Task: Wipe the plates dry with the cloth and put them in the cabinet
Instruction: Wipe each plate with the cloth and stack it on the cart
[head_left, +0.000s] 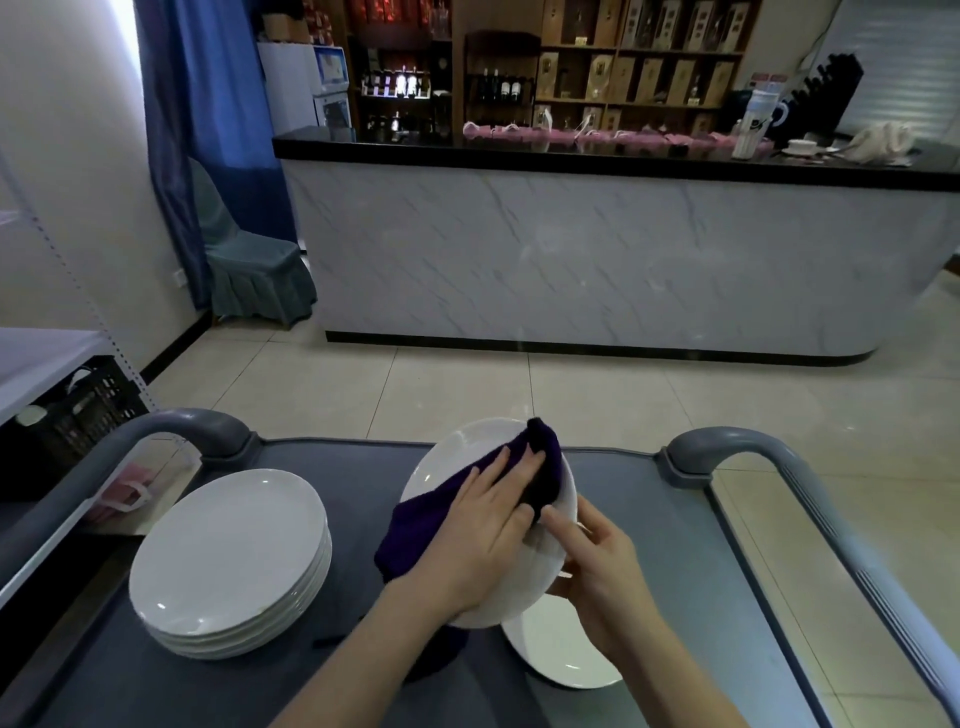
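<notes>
White, glossy round plate (452, 457), held tilted above the grey cart (675, 519). The left hand (488, 530) lies flat, fingers straight, pressing a dark purple cloth (415, 525) on the plate's face. The right hand (597, 561) grips the lower right rim, forefinger on the face. A stack (228, 545) of like plates stands at left; a single plate (561, 649) lies beneath. Labels on the shelf bottles (498, 88) are too small to read.

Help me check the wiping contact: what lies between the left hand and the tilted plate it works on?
The dark purple cloth, pressed flat under the left hand against the held plate, as the head view shows.
</notes>
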